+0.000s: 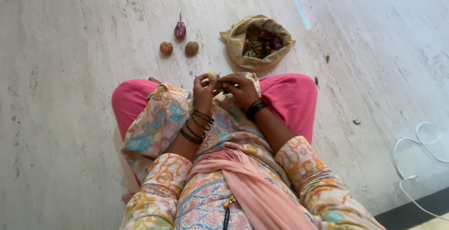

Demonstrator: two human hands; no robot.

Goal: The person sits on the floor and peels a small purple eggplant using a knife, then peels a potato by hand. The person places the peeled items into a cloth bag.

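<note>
A person sits cross-legged on a pale stone floor (70, 94), seen from above, in a floral tunic, pink trousers and a pink scarf. Both hands meet just in front of the knees. The left hand (205, 89) and the right hand (238, 87) close together around one small, pale brown vegetable (213, 75), perhaps a small onion or potato; only its top shows between the fingers, with a thin stalk sticking out. Both grips are narrow, fingers curled tight on it. Whether it is being peeled or trimmed cannot be told.

Beyond the hands, well apart from them, three pieces lie out on the floor: a small purple aubergine (180, 30), and just in front of it a reddish-brown round vegetable (166, 48) and a duller brown one (191, 48), close side by side.

To their right sits an open cloth bag (236, 40), its rim rolled down, with purple and green vegetables (262, 42) inside.

Judging by this, the work looks early: three pieces set out, one in hand, and much left in the bag.

A white cable (421, 141) trails at the far right.
</note>
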